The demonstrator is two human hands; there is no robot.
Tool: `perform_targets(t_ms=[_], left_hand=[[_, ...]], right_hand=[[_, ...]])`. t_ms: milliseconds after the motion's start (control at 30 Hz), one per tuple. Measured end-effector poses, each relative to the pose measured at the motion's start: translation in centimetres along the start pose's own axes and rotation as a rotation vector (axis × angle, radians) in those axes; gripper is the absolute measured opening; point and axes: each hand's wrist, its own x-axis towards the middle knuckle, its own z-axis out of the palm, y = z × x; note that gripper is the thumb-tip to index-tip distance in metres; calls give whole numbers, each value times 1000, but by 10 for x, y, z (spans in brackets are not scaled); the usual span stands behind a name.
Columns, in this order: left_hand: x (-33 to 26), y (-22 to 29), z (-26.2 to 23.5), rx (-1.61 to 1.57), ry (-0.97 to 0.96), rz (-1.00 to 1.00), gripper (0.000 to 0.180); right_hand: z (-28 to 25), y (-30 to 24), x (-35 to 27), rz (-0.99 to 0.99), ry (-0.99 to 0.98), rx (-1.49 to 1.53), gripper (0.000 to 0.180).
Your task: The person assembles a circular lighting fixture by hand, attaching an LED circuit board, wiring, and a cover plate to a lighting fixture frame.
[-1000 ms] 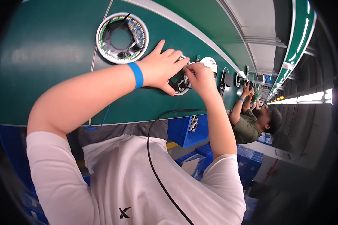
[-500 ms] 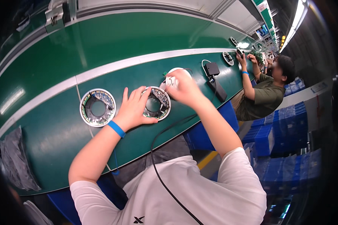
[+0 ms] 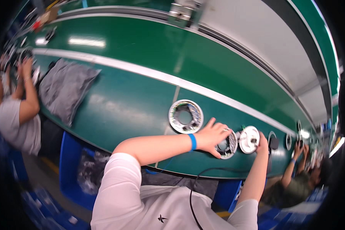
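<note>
Since half a second ago, the right hand (image 3: 262,142) has gone from reaching across in a blur to the right side of a round white disc (image 3: 249,140), whose face now shows clear of it. The view has swung too, bringing in a co-worker (image 3: 17,122) at the far left.

From where I stand, the right hand is curled round the disc's right edge and has hold of it; its fingertips are partly hidden. The left hand (image 3: 212,138), with a blue wristband (image 3: 193,142), is spread wide, thumb on the near side and fingers on the far side of a ring with circuit boards (image 3: 232,143). That ring lies on the green counter (image 3: 130,103), just left of the disc, with hardly any room between the two. A bare strip separates it from the counter's front edge, where a black cable (image 3: 191,199) crosses.

A second ring (image 3: 198,115) sits beyond the left forearm, nearer the white strip (image 3: 142,71) along the back, with a narrow gap to the spread fingers. Left of it, open counter runs a good way to a grey bag (image 3: 67,90), which reaches the front edge. Right of the disc, space is tighter: a black box (image 3: 273,142) stands just past the right hand.
</note>
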Motion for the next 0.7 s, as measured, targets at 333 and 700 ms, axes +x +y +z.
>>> perform_targets(t_ms=[333, 700], left_hand=[[6, 5, 0, 37, 106, 126, 106], [3, 10, -8, -23, -42, 27, 118]], right_hand=[[16, -53, -79, -970, 156, -242, 26], [106, -57, -221, -901, -527, 304, 34]])
